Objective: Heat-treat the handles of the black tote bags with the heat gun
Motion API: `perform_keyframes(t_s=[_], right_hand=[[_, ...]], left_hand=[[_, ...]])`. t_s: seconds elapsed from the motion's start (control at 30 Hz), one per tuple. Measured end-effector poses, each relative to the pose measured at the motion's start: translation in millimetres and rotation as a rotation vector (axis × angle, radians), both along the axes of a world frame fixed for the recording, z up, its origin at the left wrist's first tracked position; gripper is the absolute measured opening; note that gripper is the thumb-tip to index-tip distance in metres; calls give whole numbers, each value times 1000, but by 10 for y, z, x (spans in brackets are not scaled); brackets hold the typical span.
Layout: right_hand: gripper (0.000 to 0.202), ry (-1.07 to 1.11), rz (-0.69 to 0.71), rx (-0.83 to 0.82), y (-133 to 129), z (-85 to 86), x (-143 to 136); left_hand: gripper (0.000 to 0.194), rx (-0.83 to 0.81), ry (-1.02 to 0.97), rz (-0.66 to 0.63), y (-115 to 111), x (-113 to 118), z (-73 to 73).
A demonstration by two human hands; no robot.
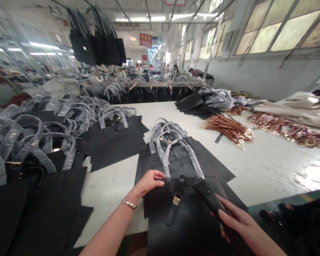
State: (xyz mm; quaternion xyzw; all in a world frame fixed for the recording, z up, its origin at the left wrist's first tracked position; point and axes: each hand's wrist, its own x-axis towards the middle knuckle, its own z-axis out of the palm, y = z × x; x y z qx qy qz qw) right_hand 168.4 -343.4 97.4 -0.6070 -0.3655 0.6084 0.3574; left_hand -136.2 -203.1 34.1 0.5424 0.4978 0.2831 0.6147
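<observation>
In front of me a black bag panel (186, 220) lies on top of a stack, its two handles wrapped in clear plastic (190, 151). A short black strap with a gold buckle (176, 200) is fixed near its top edge. My left hand (151, 183) has thumb and fingers closed at the panel's top left corner, beside the foot of a handle. In my right hand (236, 220) is a black handheld tool (209, 195), shaped like a hair clipper. Its broad head is over the panel near the right handle foot; whether it touches cannot be made out.
More black panels with wrapped handles (117, 137) pile up on the left of the white table (160, 108). On the right lie brown leather straps (228, 129), a black panel stack (194, 103) and beige material (296, 106). Black bags (82, 46) hang overhead.
</observation>
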Motion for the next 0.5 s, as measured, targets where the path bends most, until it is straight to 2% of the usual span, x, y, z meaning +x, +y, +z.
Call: perform_keyframes(t_s=[0.2,0.27,0.33,0.43,0.5], right_hand=[[80,84,278,-9,196,-5,-426],[76,101,323,-12,271,42,-538],[75,109,306,11,339,105,-593],[78,92,205,84,404,220,-535],[79,74,140,124,406,305,-419]], left_hand=[[37,-106,-178,6,-183,54,59],[37,-103,-216,6,-233,80,78],[37,-124,-257,33,-260,76,118],[41,-165,-360,114,-255,-39,307],[42,-135,-419,191,-248,-196,567]])
